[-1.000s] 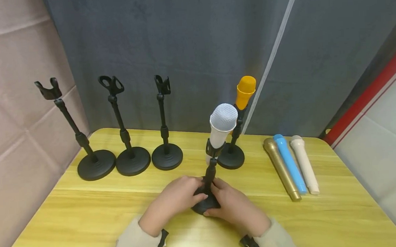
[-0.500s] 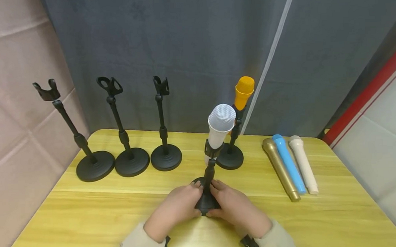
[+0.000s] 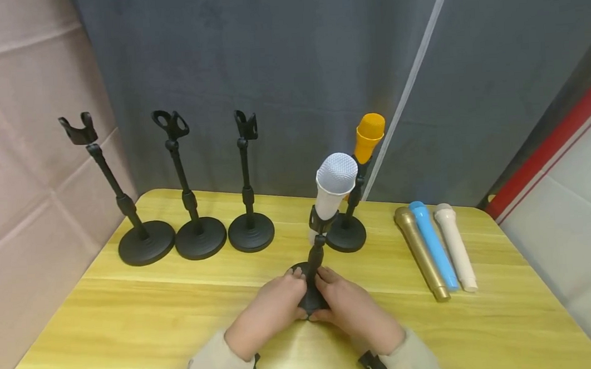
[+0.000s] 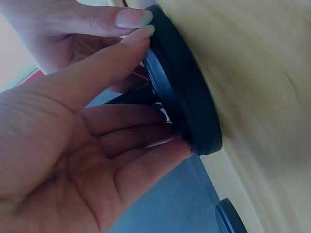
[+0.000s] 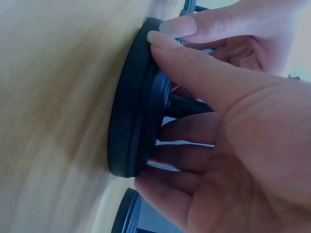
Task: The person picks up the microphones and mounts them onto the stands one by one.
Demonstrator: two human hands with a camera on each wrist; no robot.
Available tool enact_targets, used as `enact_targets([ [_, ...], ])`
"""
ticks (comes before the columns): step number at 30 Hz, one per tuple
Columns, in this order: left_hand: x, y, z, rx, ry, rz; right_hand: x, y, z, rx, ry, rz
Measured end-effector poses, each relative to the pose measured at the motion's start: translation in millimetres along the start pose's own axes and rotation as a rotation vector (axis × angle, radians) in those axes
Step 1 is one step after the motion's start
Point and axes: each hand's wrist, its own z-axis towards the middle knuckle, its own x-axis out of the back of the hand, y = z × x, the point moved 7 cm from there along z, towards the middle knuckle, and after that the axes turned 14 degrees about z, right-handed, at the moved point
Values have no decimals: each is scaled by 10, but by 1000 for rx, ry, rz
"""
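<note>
On the near middle of the worktop (image 3: 123, 333), I am pinching the black stand (image 3: 316, 256) by its base (image 3: 311, 302), using left hand (image 3: 276, 301) and right hand (image 3: 354, 309); it is carrying the white microphone (image 3: 334, 179).

Our yellow wooden table (image 3: 132, 327)
On it we see five black microphone stands (image 3: 316, 255) and three microphones (image 3: 435, 247) lying close together: gold, blue and cream.
</note>
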Motion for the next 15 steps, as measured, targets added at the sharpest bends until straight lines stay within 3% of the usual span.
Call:
enact_targets([
  [10,-51,-57,91,34,19,10,-15,120,105,11,76,38],
  [15,-48,-93,143,40,24,12,-8,176,158,-2,64,58],
])
